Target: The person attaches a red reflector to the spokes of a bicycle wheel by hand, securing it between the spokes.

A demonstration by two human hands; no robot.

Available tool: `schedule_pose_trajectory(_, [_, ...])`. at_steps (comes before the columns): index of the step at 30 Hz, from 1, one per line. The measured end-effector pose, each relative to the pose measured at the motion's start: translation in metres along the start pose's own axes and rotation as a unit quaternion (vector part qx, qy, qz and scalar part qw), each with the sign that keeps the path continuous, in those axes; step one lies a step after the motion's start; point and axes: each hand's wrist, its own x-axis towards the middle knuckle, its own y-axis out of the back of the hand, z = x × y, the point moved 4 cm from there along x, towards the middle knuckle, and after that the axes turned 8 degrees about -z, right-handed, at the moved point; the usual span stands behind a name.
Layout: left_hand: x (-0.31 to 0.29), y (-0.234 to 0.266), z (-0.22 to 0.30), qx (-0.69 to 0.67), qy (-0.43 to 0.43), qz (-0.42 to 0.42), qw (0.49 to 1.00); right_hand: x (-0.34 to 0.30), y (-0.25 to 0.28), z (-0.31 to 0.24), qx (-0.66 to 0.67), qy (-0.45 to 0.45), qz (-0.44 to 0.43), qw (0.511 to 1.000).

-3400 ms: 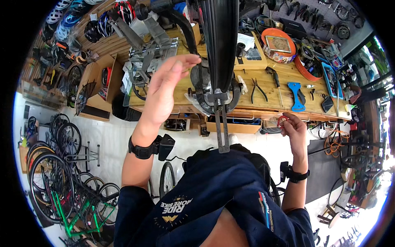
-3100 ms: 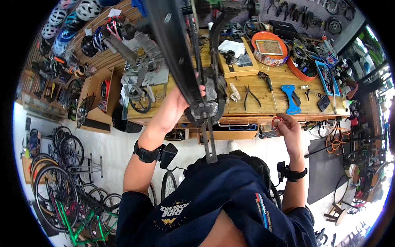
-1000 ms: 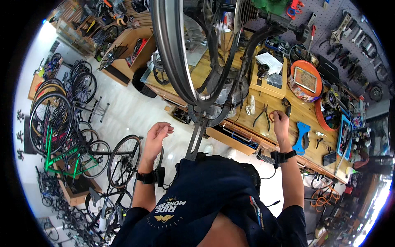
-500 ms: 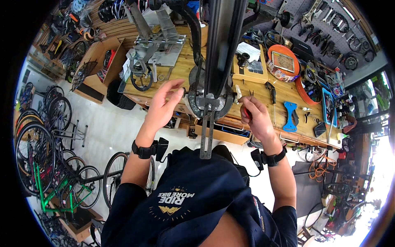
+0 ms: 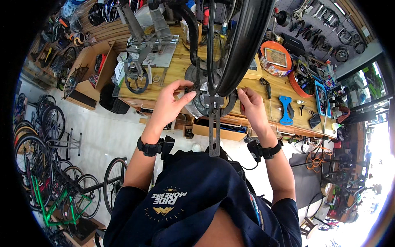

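While both hands pinch at the wheel hub (image 5: 200, 92): orange round tin (image 5: 275, 59) behind, lid shut, contents unseen.

The wheel (image 5: 236, 45) stands upright above the workbench (image 5: 181, 68), its hub (image 5: 205, 96) between the left hand (image 5: 170, 105) and the right hand (image 5: 252, 108). Pliers (image 5: 267, 87) lie on the workbench, right of the wheel. Bicycles (image 5: 49, 164) stand on the floor, far left.
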Motion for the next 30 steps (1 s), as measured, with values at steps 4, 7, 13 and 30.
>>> schedule_pose_trajectory(4, [0.001,0.001,-0.006,-0.008,-0.006,-0.01,1.0,-0.001,-0.001,-0.001,0.006,-0.002,0.001,1.0])
schedule_pose_trajectory(7, [0.001,-0.001,-0.009,-0.03,-0.01,-0.009,0.999,-0.002,-0.002,-0.001,0.002,0.007,0.005,1.0])
schedule_pose_trajectory(13, [0.001,-0.003,-0.019,-0.044,0.001,-0.005,0.999,-0.003,-0.003,0.002,0.013,0.039,0.006,0.999])
schedule_pose_trajectory(30, [-0.008,-0.006,0.008,0.11,-0.04,0.064,0.991,0.009,-0.002,0.003,-0.065,0.018,0.03,0.997])
